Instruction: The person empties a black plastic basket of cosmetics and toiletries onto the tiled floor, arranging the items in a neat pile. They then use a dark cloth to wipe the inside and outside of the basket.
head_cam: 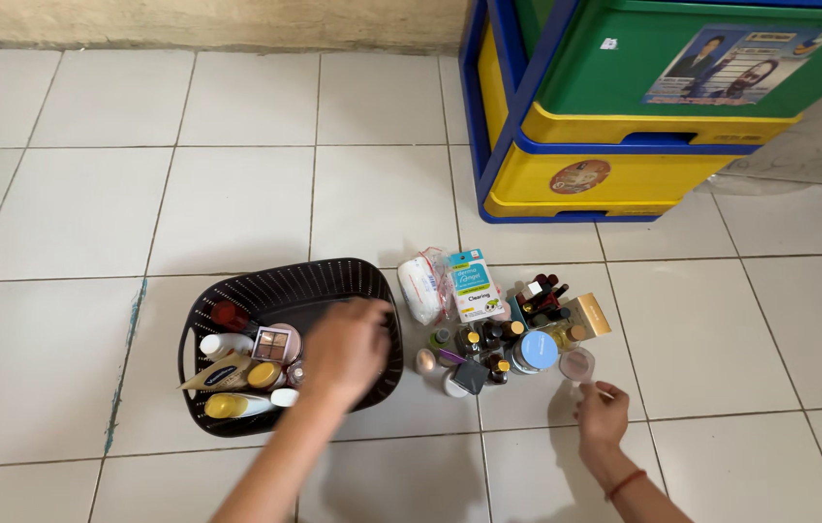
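My left hand (345, 351) reaches into a black plastic basket (236, 291), palm down, over its right side; whether it holds anything is hidden. The basket holds several cosmetics: tubes, bottles and a small eyeshadow palette (273, 344). My right hand (602, 412) rests on the tiled floor just below a cluster of small bottles and jars (508, 344), fingers near a small round pink-lidded jar (577, 364), and seems to pinch a thin stick-like item. A round blue-lidded jar (535, 351) sits next to it.
A white bagged pack (422, 289) and a light blue and white carton (474, 285) lie behind the cluster. A blue, yellow and green plastic drawer cabinet (624, 107) stands at the back right. White tiles cover the floor (91, 194).
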